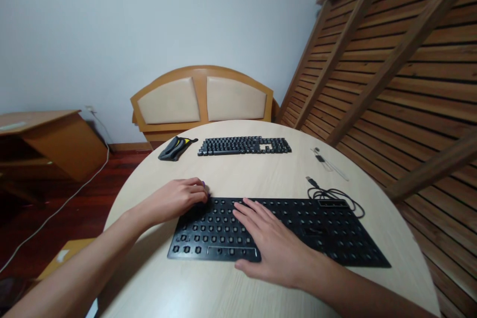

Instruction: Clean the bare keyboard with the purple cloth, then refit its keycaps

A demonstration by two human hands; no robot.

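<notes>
A round pale desk (227,174) carries a black keyboard base (219,231), which lies flat near me, its long side running left to right. Its keycaps are off, so rows of bare switches show. My right hand (274,243) rests palm down across the middle, the grip spread: fingers stretched over the switches, thumb at the near edge. My left hand (184,194) is curled at the base's far left corner. A small purple thing (203,185) shows by its fingertips; I cannot tell whether that grip is pinching it or only touching it, since the knuckles hide the contact.

Beyond the base, black keycaps (238,145) sit in keyboard order, with a gap toward their right side. To their left is a dark and yellow bundle (175,149). On the right lie a wire tool (323,162), a thin pale stick (339,171) and a coiled cable (331,195) just behind the base.

I judge the step in hand to be close work at that corner, with the right hand steadying the base. The next move, as I read it, calls for light left fingertips, clear of the exposed switches, and an even right palm so nothing slides.
</notes>
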